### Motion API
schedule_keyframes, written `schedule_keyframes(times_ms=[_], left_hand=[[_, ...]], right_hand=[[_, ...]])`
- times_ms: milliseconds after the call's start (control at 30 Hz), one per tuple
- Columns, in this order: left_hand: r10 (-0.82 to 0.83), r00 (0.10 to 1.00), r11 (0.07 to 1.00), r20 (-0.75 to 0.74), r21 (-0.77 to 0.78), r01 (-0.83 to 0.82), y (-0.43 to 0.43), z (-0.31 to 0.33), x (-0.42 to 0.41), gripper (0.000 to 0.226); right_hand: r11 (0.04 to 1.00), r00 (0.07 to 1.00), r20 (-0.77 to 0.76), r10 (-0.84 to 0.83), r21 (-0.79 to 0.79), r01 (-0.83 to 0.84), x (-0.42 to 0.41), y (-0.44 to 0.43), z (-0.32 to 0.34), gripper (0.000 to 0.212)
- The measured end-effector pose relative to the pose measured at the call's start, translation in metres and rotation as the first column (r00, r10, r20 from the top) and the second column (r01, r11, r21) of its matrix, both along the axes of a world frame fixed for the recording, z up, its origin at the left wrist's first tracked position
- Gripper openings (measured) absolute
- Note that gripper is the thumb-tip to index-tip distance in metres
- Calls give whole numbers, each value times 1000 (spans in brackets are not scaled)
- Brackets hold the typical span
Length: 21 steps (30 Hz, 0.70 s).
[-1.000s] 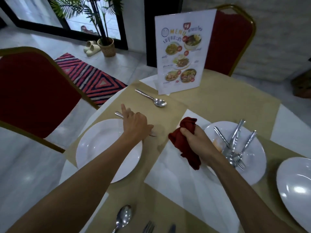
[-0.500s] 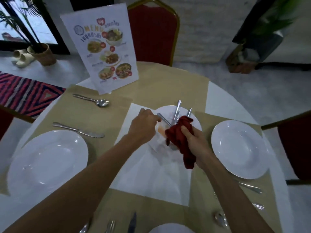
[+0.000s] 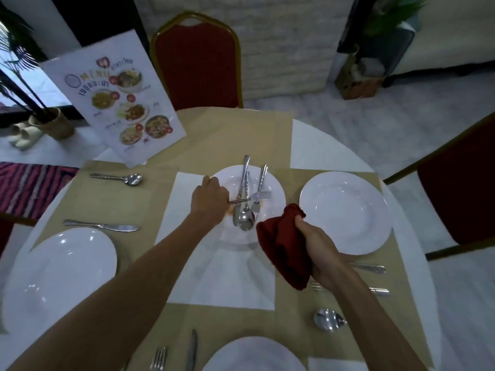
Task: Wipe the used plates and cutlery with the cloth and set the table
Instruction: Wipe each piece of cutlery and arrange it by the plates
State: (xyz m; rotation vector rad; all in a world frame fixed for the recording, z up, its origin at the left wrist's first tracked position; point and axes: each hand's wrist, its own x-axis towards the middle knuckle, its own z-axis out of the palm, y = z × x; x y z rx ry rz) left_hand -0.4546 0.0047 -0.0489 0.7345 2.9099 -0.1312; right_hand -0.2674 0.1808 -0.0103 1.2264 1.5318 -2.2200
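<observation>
Closest in, the right hand (image 3: 318, 245) is bunched around the red cloth (image 3: 284, 250), hanging just beside the used plate (image 3: 276, 188). Further out, the left hand (image 3: 211, 199) is pinched on a fork handle (image 3: 237, 201) in the cutlery pile. I'd lift that fork clear of the others first, then drag the cloth along it, tines last.
</observation>
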Motion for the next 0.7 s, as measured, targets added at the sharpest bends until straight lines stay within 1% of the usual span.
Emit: schedule_keyframes(times_ms=[33,67,100,133,200,233,267,300,333,367,400,467,533,600,700], left_hand=[[80,994,993,70,87,-86,-3,8,9,18],[176,968,957,181,198,-211,-7,17,20,17],[250,915,888,317,302,-347,-11,27,33,18],[286,849,797,444,381,-468,-14,35,46,19],[273,726,604,632,475,-640,-15,54,79,22],[245,670,515,700,492,-702,-12,62,96,22],[211,625,444,751,496,-746,-9,69,112,21],[185,601,397,778,500,-769,-4,73,127,18],[174,602,375,779,513,-772,2,76,141,14],[181,627,375,757,537,-756,8,78,154,11],[203,668,395,716,564,-725,13,80,165,12],[256,743,459,619,598,-657,19,85,182,22],[273,786,511,554,609,-607,19,93,193,31],[239,792,520,562,615,-593,15,104,203,33],[181,759,471,626,622,-625,16,124,217,28]], right_hand=[[998,999,15,-36,-45,36,4,3,0,46],[991,997,22,-77,-111,79,8,3,4,46],[978,993,22,-114,-175,116,11,3,7,46],[960,988,18,-153,-235,153,13,1,10,46],[919,974,15,-228,-328,220,14,-4,14,49],[898,968,10,-250,-372,236,14,-8,15,50],[881,966,12,-257,-409,239,14,-13,18,53],[872,970,8,-241,-437,220,13,-19,18,57],[865,977,-20,-212,-469,178,13,-24,21,58],[864,983,-61,-176,-488,124,13,-28,23,55],[873,984,-105,-141,-482,74,13,-31,28,47],[922,981,-182,-64,-386,-12,14,-34,35,26],[968,978,-202,47,-230,-94,14,-34,46,20],[984,973,-190,132,-96,-152,13,-30,58,21],[991,972,-195,135,5,-136,8,-27,73,26]])
